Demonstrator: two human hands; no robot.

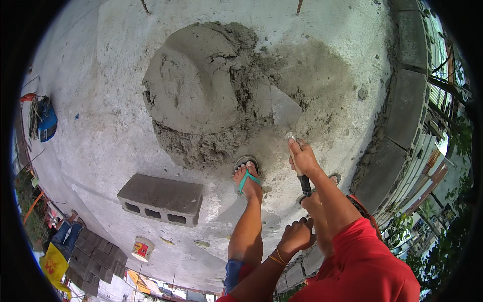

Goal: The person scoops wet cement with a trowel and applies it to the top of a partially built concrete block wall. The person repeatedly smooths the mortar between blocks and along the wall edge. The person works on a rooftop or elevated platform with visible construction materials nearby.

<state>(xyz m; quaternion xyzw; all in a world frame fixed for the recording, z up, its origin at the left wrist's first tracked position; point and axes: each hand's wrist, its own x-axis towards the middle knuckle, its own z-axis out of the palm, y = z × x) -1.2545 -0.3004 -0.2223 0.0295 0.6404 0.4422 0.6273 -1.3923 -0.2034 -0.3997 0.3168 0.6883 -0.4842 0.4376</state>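
Note:
My right hand is closed round the handle of a trowel, whose black handle end sticks out below the fist. The trowel's pointed grey blade lies at the right edge of a large mound of wet mortar. The mound has a smoothed top and crumbly, cracked sides. Loose mortar spreads thinly over the concrete to the right of it. Beside my lower right leg, my left hand is curled into a loose fist with nothing visible in it; thin yellow bands circle that wrist.
A hollow concrete block lies left of my sandalled foot. Farther left are a small bucket, stacked blocks and a blue object. Along the right runs a low block wall. Another person's legs show at lower left.

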